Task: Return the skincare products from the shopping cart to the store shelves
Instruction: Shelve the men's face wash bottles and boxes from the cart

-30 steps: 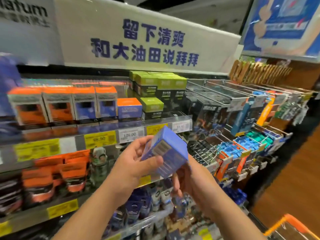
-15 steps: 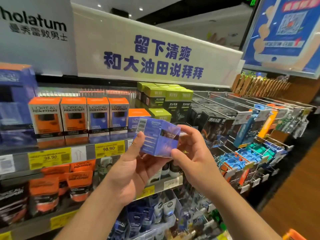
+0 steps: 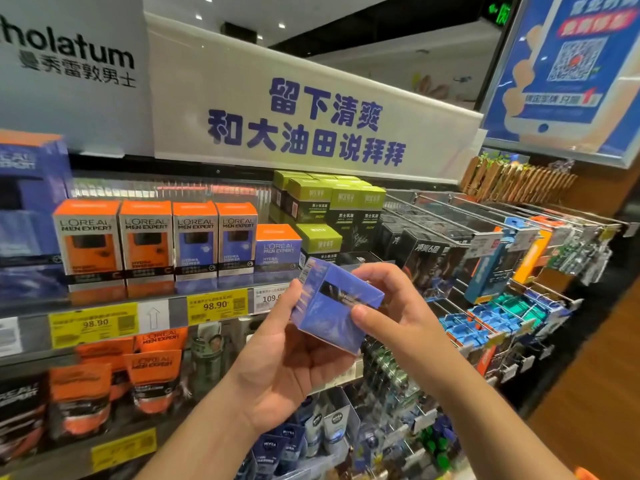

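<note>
You cradle the small blue box [image 3: 334, 306] in front of the top shelf [image 3: 156, 306], left hand [image 3: 294, 358] curled beneath it and right hand [image 3: 388, 306] pinching its upper corner, likely tilting it to match the short L'Oréal box [image 3: 277, 249] behind.

Upper shelf [image 3: 221, 289]: front row packed side by side, orange boxes [image 3: 117, 237], tall blue boxes [image 3: 214, 237], short blue box [image 3: 277, 249], green boxes [image 3: 329, 209]. No gap between neighbours.
Free room above short blue box and above low green box [image 3: 320, 237]; taller green boxes stand behind.
Both hands [image 3: 291, 355] [image 3: 391, 313] with blue carton [image 3: 332, 306] stand in front of shelf edge, right of short blue box.
Right side: metal hooks [image 3: 450, 216] with hanging packs [image 3: 491, 265] project forward, blocking sideways approach.
Overhead sign [image 3: 311, 126] limits room above.
</note>
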Available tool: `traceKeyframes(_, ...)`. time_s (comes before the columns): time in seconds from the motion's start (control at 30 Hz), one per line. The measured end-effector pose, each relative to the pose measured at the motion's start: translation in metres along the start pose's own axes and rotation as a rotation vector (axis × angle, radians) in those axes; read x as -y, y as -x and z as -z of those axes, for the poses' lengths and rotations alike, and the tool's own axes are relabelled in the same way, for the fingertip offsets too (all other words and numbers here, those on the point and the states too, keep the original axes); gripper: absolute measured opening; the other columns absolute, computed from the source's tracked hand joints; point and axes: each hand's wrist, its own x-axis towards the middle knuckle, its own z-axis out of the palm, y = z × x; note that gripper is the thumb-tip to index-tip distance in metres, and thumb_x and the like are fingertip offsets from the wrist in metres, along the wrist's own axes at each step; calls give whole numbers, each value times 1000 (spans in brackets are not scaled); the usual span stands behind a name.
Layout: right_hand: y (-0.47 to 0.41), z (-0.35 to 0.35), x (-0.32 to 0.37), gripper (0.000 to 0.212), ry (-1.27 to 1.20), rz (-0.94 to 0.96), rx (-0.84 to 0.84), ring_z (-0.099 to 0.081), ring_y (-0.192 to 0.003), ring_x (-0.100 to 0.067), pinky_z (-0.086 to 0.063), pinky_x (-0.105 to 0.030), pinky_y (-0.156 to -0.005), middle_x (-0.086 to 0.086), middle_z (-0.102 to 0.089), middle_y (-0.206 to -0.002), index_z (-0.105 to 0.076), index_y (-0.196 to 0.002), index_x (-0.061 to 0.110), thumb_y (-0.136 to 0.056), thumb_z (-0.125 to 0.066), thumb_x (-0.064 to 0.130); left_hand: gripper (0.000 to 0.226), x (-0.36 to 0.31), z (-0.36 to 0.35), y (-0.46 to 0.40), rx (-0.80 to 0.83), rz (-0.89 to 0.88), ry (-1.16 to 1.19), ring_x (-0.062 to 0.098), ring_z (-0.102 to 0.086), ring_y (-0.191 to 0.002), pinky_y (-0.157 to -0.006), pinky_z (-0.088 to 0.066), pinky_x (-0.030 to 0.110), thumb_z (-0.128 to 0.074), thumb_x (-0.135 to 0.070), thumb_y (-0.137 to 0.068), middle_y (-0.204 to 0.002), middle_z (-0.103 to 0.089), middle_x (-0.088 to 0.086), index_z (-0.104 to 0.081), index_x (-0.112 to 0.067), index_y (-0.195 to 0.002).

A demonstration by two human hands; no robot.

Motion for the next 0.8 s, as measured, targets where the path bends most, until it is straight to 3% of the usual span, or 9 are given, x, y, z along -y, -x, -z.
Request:
traceKeyframes(0.1,-2,5,1,58,1,-55,66,-65,-119,-23,-54,-52,-100,3,-66,-127,-59,-131,34,-78,-76,49,60,1,1,-1,34,41,16,26,-74,-74,-65,-64,40,-57,-61,-85,-103,-75,20,-82,-10,-104)
traceKeyframes(0.2,-1,5,4,64,-19,-81,124,-70,-112,-24,-57,-48,-98,-1,-67,-126,-58,-133,40,-74,-82,45,63,3,3,-4,45,68,-21,25,-72,-70,-65,-63,39,-51,-63,-91,-97,-74,18,-82,-10,-104)
traceKeyframes(0.33,1,1,6,66,110,-42,49,-68,-94,-21,-58,-35,-84,-1,-67,-107,-59,-126,46,-66,-86,40,65,6,2,0,17,62,-97,38,-67,-103,-87,-59,52,-52,-67,-91,-123,-71,21,-76,-14,-119)
traceKeyframes(0.4,3,-3,9,62,173,-42,-6,-68,-88,-18,-58,-33,-79,-1,-66,-104,-60,-122,46,-64,-84,45,72,9,4,3,36,15,-81,38,-62,-118,-100,-51,59,-67,-70,-83,-135,-65,20,-71,-14,-129)
traceKeyframes(0.47,5,-6,12,58,181,-79,-88,-68,-79,-10,-55,-24,-70,-2,-67,-101,-62,-118,44,-65,-85,49,79,13,4,5,80,-7,-90,36,-59,-127,-106,-48,60,-83,-59,-75,-141,-62,20,-65,-10,-135)
traceKeyframes(0.57,5,-8,11,61,138,-109,-87,-67,-76,-3,-52,-16,-65,-5,-64,-106,-62,-117,40,-65,-93,46,62,18,-2,5,64,-13,-95,32,-67,-113,-95,-58,47,-77,-47,-86,-135,-65,20,-68,-5,-130)
traceKeyframes(0.6,5,-7,8,67,115,-116,-60,-69,-84,-8,-54,-20,-68,-8,-61,-113,-62,-119,41,-60,-94,47,53,19,-4,3,56,-4,-77,29,-70,-101,-87,-60,41,-68,-47,-91,-130,-68,20,-72,-7,-125)
traceKeyframes(0.67,6,-3,5,70,46,-120,-19,-70,-100,-20,-61,-31,-72,-13,-55,-124,-63,-119,45,-56,-93,48,57,21,-7,0,66,34,-24,27,-69,-85,-74,-61,35,-55,-54,-90,-118,-71,20,-76,-9,-118)
traceKeyframes(0.8,6,7,1,63,-8,-83,32,-62,-122,-27,-60,-49,-94,-8,-49,-135,-64,-125,42,-67,-88,42,74,19,-15,2,111,120,80,30,-64,-74,-63,-58,33,-50,-68,-81,-101,-69,21,-78,-8,-114)
